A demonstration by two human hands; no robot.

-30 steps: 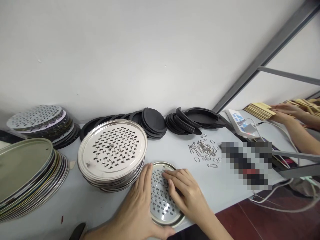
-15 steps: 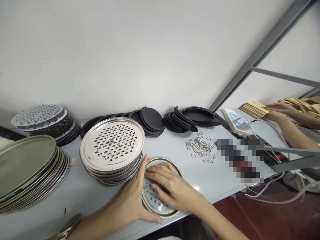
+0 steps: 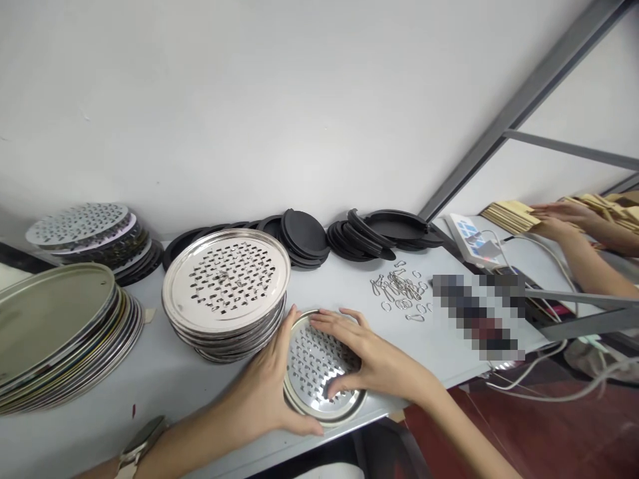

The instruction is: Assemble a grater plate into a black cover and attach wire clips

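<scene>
Where right hand (image 3: 368,354) rests, grater plate (image 3: 313,362) underneath

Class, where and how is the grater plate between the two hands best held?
Likely pinched by the smooth outer rim of the grater plate, from the right: it lies flat, its middle is perforated, and a taller stack stands on its left.

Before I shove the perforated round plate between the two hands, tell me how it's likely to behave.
The perforated round plate is probably stiff: it looks metallic, with a rim around it. It may slide easily when pushed, since the tabletop looks smooth. Lying flat, it seems unlikely to roll.
</scene>
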